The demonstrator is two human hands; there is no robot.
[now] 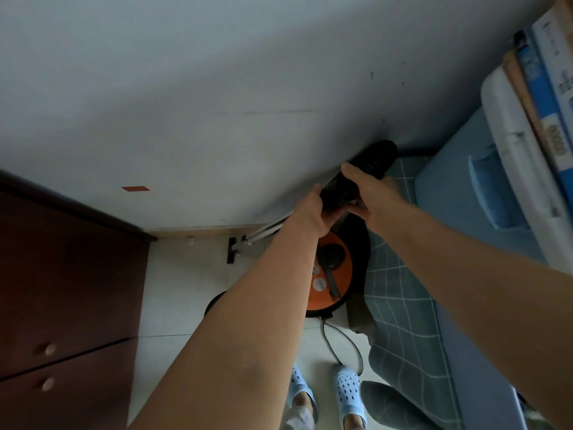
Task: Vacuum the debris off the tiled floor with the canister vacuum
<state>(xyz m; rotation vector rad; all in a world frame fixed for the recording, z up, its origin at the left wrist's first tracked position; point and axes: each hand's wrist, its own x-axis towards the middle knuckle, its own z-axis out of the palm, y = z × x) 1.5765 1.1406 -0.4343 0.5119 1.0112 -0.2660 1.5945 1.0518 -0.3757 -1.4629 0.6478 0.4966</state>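
An orange and black canister vacuum [333,268] stands on the pale tiled floor [173,293] by the wall. Both my hands hold its black hose handle [362,169] up in front of the wall. My left hand [313,212] grips the handle's lower end from below. My right hand [369,193] curls over it from above. A silver wand [266,229] runs down from the handle to the black floor nozzle [232,251], which rests on the floor near the baseboard. A black cord [344,346] trails from the canister. No debris is plainly visible.
A dark wooden cabinet [68,290] with round knobs fills the left. A bed with a teal grid cover [400,305] lies on the right. A blue and white storage bin [483,193] with stacked boxes stands beyond it. My feet in light blue clogs [347,395] stand on the floor.
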